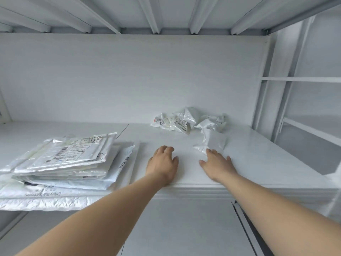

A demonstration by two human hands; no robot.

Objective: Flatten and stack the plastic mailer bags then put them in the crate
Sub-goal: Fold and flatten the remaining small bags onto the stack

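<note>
A stack of flattened white mailer bags [62, 163] lies on the left of the white shelf [258, 163], overhanging its front edge. Several crumpled mailer bags [186, 121] sit in a heap at the back right. One crumpled white bag [212, 142] lies nearer, just beyond my right hand [215, 163], whose straight fingertips touch its near edge. My left hand [162, 163] rests palm down on the bare shelf, fingers loosely bent, holding nothing. No crate is in view.
Ribbed underside of an upper shelf [166, 13] hangs overhead. A white back wall [129, 80] closes the bay. To the right stands a metal upright [265, 80] with further shelves beyond it.
</note>
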